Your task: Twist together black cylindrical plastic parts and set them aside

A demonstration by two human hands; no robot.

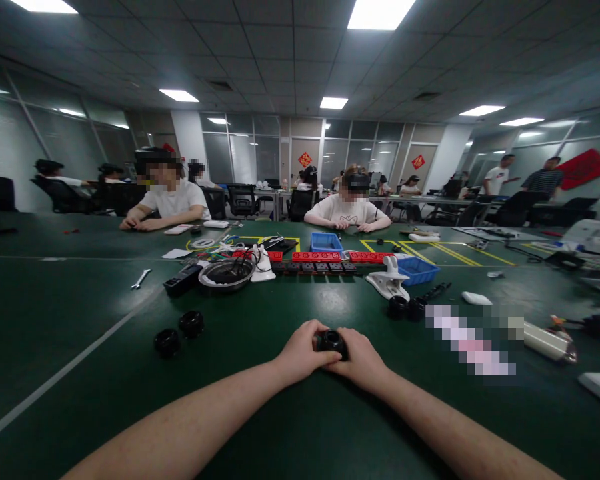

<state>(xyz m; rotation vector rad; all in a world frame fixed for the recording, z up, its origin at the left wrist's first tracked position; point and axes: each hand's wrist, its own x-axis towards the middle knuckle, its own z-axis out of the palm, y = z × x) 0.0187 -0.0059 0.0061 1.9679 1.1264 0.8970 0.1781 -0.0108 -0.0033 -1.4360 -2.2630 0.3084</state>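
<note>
Head view, hands: the left hand [303, 350] and the right hand [361, 360] meet in the near middle of the green worktop [290, 427], both curled round one small black round part [331, 341].
Grip: fingers of each hand are pressed together on the part's sides, thumbs lying over its top edge; neither hand is spread.
Black round part: held between the two hands, low over the worktop or resting on it (I cannot tell which from here).
Near left: two more black round pieces [179, 333] lie just beside each other, well apart from the hands; a small wrench [141, 279] lies farther left.
Far middle: a round metal bowl with wires [226, 274], a row of red blocks [316, 257] and two blue bins [416, 270] sit between the hands and the seated people.
Right: a white stand [390, 280], a white cylinder [547, 341] and two more dark round parts [406, 307].
Others: two people across the worktop [347, 212] keep their own hands down by their own things.
Doing it well: as I judge it, the part is small and smooth, so an even squeeze from both sides, wrists steady and the part low over the worktop, should stop it slipping or rolling off.
</note>
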